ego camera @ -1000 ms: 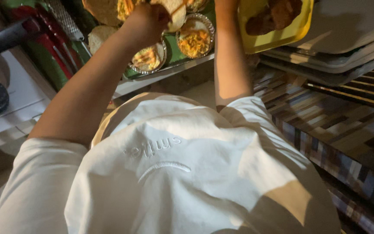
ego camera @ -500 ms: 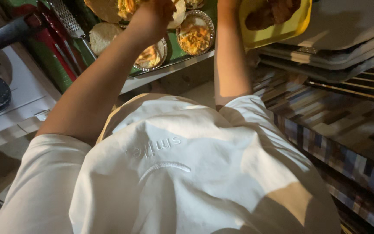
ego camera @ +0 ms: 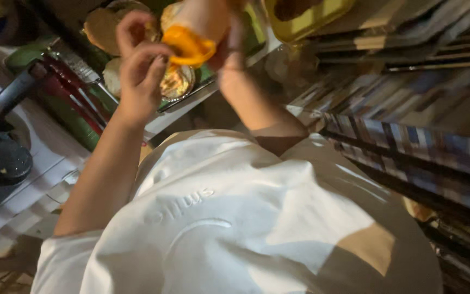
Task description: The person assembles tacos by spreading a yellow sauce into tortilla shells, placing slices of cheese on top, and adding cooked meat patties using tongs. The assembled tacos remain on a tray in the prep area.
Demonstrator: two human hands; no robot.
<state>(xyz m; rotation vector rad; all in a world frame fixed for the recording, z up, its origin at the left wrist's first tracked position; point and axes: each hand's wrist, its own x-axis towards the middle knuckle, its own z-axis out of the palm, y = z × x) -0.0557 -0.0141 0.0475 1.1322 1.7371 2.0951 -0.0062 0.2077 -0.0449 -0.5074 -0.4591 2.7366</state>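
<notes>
My right hand [ego camera: 230,51] grips a pale squeeze bottle [ego camera: 199,16], held tilted above the food with its orange flip cap [ego camera: 190,48] pointing down and toward me. The fingers of my left hand [ego camera: 140,71] pinch the edge of that orange cap. Both hands are raised in front of my white T-shirt [ego camera: 235,218]. Just below the cap sits a foil cup of yellow food [ego camera: 176,83] on a green tray [ego camera: 209,75]. The top of the bottle is cut off by the frame's edge.
Round flat breads [ego camera: 100,27] lie on the green tray. A yellow tray [ego camera: 305,19] with brown food sits at the top right over stacked metal trays [ego camera: 409,32]. A black pan handle [ego camera: 6,98], a grater [ego camera: 77,64] and red-handled utensils [ego camera: 63,81] lie left. A striped cloth [ego camera: 409,144] lies right.
My left hand has left the bread on the green tray and my right hand has left the yellow tray. Both now hold the bottle with the orange cap, nearer to me.
</notes>
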